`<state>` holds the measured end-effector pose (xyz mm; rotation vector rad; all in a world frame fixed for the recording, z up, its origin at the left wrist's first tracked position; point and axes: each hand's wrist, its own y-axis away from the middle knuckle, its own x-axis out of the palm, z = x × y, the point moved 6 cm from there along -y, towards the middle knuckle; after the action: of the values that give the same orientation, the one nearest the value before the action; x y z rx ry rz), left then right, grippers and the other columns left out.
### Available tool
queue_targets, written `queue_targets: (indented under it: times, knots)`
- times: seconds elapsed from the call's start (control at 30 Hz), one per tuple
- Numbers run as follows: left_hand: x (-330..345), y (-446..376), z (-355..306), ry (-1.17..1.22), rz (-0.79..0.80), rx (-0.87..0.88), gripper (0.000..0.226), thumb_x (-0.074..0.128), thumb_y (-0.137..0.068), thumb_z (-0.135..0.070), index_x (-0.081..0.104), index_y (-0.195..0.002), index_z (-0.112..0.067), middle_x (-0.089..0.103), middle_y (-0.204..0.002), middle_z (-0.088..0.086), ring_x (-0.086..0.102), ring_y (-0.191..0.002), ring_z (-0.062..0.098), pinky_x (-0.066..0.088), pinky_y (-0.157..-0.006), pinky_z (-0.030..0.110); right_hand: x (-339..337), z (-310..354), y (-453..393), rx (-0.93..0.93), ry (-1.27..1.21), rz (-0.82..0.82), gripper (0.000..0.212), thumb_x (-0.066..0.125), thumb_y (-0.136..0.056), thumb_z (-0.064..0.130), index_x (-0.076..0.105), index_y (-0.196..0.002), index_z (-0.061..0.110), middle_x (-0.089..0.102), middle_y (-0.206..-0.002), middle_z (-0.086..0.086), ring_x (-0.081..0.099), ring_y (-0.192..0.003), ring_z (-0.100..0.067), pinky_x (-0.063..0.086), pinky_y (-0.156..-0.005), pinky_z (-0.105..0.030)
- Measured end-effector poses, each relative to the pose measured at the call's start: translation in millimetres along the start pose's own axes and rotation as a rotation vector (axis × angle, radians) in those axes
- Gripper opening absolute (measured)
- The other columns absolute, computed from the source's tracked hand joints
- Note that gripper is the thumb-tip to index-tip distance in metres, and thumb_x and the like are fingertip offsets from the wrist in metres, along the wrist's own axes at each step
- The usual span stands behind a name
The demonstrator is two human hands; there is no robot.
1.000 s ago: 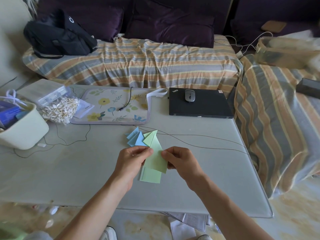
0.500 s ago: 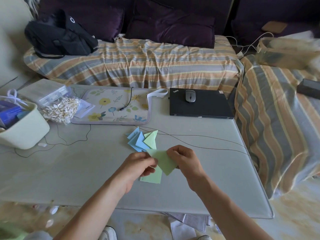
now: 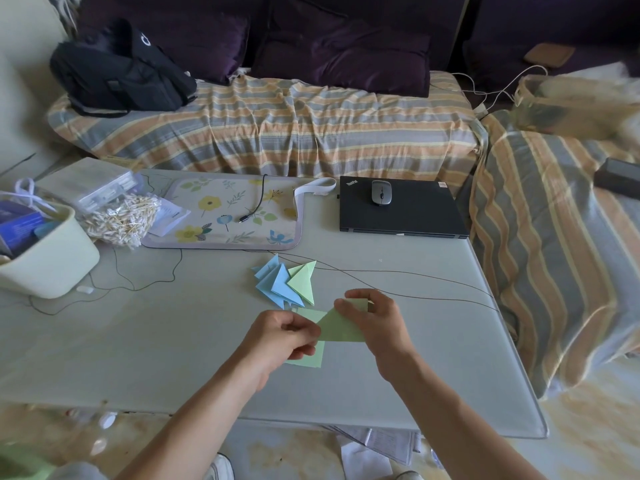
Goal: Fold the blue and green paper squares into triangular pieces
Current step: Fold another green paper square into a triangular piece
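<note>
Now, near to far:

Left hand (image 3: 282,336): fingers curled, pinching the left tip of the green piece (image 3: 341,329) between thumb and fingertips, just above the table (image 3: 138,341).

Right hand (image 3: 379,317): thumb and fingers closed over the top right of the same piece, one paper corner poking out past the fingers.

Green piece: held off the table between both hands. A second ago it hung as a tall, narrow strip pointing away from the person; half a second ago it was tilted; now it lies sideways as a wide triangular shape with a straight lower edge.

What that means: I judge one fold has just been closed and the piece turned for the next crease. It is not yet a finished triangle like those in the pile, since the top right corner is still loose.

Unfolded green paper (image 3: 310,356): flat on the table under the left hand, partly hidden; it has not moved across the three pictures. How many sheets lie there cannot be told.

Finished pile (image 3: 285,284): blue triangles on the left, green triangles overlapping on the right, just beyond the hands, unchanged. Blue work looks done; green is under way.

Thin black cable (image 3: 398,277): runs across the table just behind the pile.

Far edge: floral mat (image 3: 221,213), closed laptop (image 3: 412,213) with a mouse (image 3: 381,192) on top, cream bin (image 3: 48,258) at far left.
</note>
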<state>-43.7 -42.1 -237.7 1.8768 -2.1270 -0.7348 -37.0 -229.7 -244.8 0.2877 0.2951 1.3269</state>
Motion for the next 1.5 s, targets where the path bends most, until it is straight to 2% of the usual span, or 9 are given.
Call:
queue_targets:
  times: [0.13, 0.33, 0.43, 0.5, 0.67, 0.8, 1.13, 1.37, 1.5]
  knots:
    - [-5.9, -3.6, 0.3, 0.101, -0.106, 0.006, 0.003, 0.073, -0.092, -0.007, 0.074, -0.091, -0.004, 0.076, -0.078, 0.008, 0.074, -0.069, 0.015, 0.056, -0.070, 0.025, 9.5, -4.8, 1.2, 0.064, -0.113, 0.126, 0.036, 0.082, -0.085, 0.019, 0.063, -0.114, 0.010, 0.078, -0.092, -0.007, 0.074, -0.079, -0.020, 0.062, -0.081, -0.035]
    - [-8.0, -4.8, -1.1, 0.085, -0.136, -0.041, 0.013, 0.073, -0.091, -0.017, 0.074, -0.093, -0.004, 0.077, -0.086, 0.011, 0.074, -0.075, 0.020, 0.058, -0.080, 0.034, 18.1, -0.8, 4.6, -0.020, 0.042, 0.248, 0.015, 0.076, -0.088, 0.004, 0.070, -0.102, 0.004, 0.075, -0.081, -0.006, 0.069, -0.069, -0.018, 0.059, -0.073, -0.029]
    - [-8.1, -6.0, -2.9, 0.070, -0.139, -0.022, 0.023, 0.073, -0.089, -0.026, 0.074, -0.093, -0.004, 0.068, -0.077, 0.003, 0.060, -0.070, 0.020, 0.049, -0.073, 0.032, 25.0, -0.9, 7.6, -0.033, 0.145, 0.357, 0.017, 0.075, -0.087, 0.003, 0.069, -0.103, 0.002, 0.074, -0.080, -0.005, 0.068, -0.068, -0.017, 0.055, -0.068, -0.027]
    - [-9.2, -5.6, -6.0, 0.113, -0.152, 0.005, 0.014, 0.074, -0.090, -0.021, 0.076, -0.091, -0.007, 0.068, -0.077, 0.003, 0.058, -0.071, 0.019, 0.050, -0.073, 0.030, 28.8, -1.6, 9.9, -0.040, 0.192, 0.396, 0.018, 0.074, -0.088, 0.002, 0.067, -0.104, -0.001, 0.074, -0.082, -0.006, 0.068, -0.069, -0.016, 0.054, -0.066, -0.025]
    - [-12.7, -6.7, -7.0, 0.192, -0.171, -0.003, 0.007, 0.069, -0.090, -0.010, 0.071, -0.084, -0.007, 0.070, -0.076, 0.006, 0.064, -0.070, 0.018, 0.054, -0.077, 0.033, 24.9, -1.0, 6.4, -0.037, 0.168, 0.318, 0.017, 0.070, -0.088, 0.000, 0.064, -0.104, -0.001, 0.072, -0.079, -0.006, 0.064, -0.066, -0.016, 0.052, -0.065, -0.025]
    - [-9.7, -4.8, -7.9, 0.247, -0.137, -0.033, 0.007, 0.064, -0.091, -0.006, 0.066, -0.084, -0.008, 0.071, -0.079, 0.012, 0.071, -0.067, 0.019, 0.058, -0.067, 0.027, 17.7, -0.4, 1.6, -0.020, 0.031, 0.233, 0.015, 0.070, -0.089, 0.001, 0.065, -0.104, 0.001, 0.071, -0.080, -0.005, 0.060, -0.065, -0.016, 0.053, -0.072, -0.030]
    - [-13.6, -1.4, -11.1, 0.349, -0.188, -0.019, 0.007, 0.064, -0.093, -0.005, 0.065, -0.087, -0.004, 0.070, -0.078, 0.013, 0.072, -0.068, 0.023, 0.059, -0.068, 0.030, 19.9, 5.3, 4.1, -0.069, -0.038, 0.251, 0.011, 0.068, -0.090, 0.000, 0.065, -0.101, 0.002, 0.071, -0.090, -0.011, 0.067, -0.082, -0.022, 0.059, -0.089, -0.042]
    - [-13.8, -2.7, -12.1, 0.383, -0.177, 0.004, 0.003, 0.067, -0.093, -0.006, 0.070, -0.091, -0.004, 0.070, -0.081, 0.012, 0.069, -0.068, 0.018, 0.057, -0.064, 0.024, 21.2, 10.6, 10.5, -0.070, -0.059, 0.289, 0.026, 0.064, -0.090, -0.002, 0.072, -0.091, 0.023, 0.061, -0.072, -0.002, 0.058, -0.071, -0.020, 0.054, -0.079, -0.033]
    - [-14.1, -2.6, -13.6, 0.387, -0.171, 0.013, 0.003, 0.068, -0.092, -0.006, 0.071, -0.093, -0.006, 0.072, -0.081, 0.011, 0.067, -0.070, 0.017, 0.055, -0.065, 0.024, 25.1, 13.8, 15.1, -0.061, -0.071, 0.324, 0.023, 0.059, -0.091, -0.004, 0.073, -0.093, 0.014, 0.057, -0.071, -0.005, 0.054, -0.070, -0.019, 0.052, -0.076, -0.030]
